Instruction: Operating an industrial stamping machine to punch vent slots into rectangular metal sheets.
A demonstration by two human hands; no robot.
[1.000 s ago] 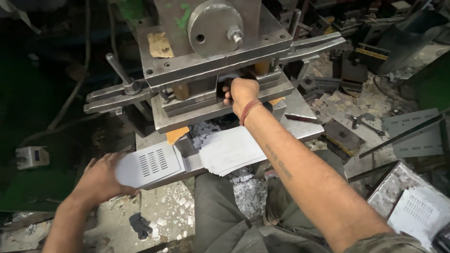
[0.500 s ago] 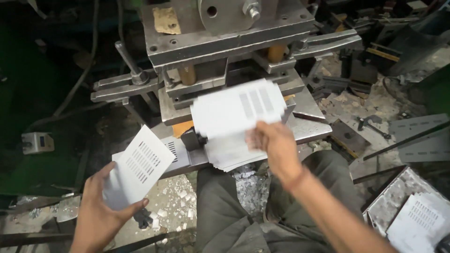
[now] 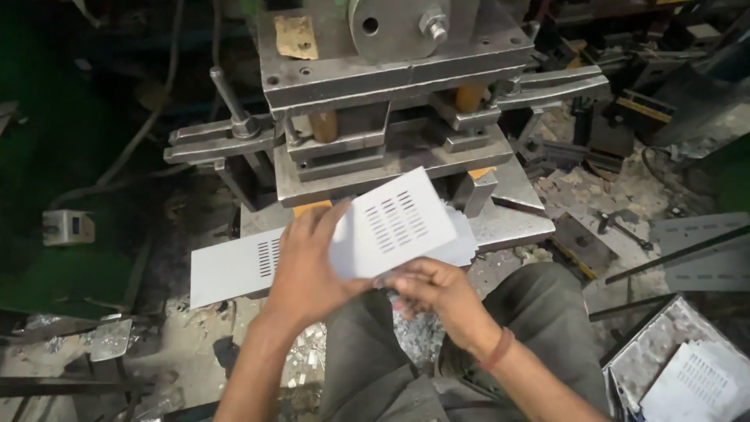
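Both hands hold one white sheet-metal plate (image 3: pixel 398 223) with two rows of punched slots, tilted in front of the grey press die (image 3: pixel 391 148). My left hand (image 3: pixel 308 266) grips its left edge from above. My right hand (image 3: pixel 430 293) pinches its lower edge from below. A second slotted white plate (image 3: pixel 230 270) lies flat on the press bed at the left, partly under my left hand. More white plates (image 3: pixel 462 242) are stacked behind the held one.
A lever handle (image 3: pixel 226 98) sticks up left of the die. Metal punch scrap (image 3: pixel 305 363) litters the floor between my knees. A tray with finished slotted plates (image 3: pixel 695 379) sits at the lower right. Grey metal strips (image 3: pixel 703 250) and tools lie at the right.
My right hand has brought the plate down from the die toward my lap. My left hand left its plate on the bed and moved right onto the held plate.
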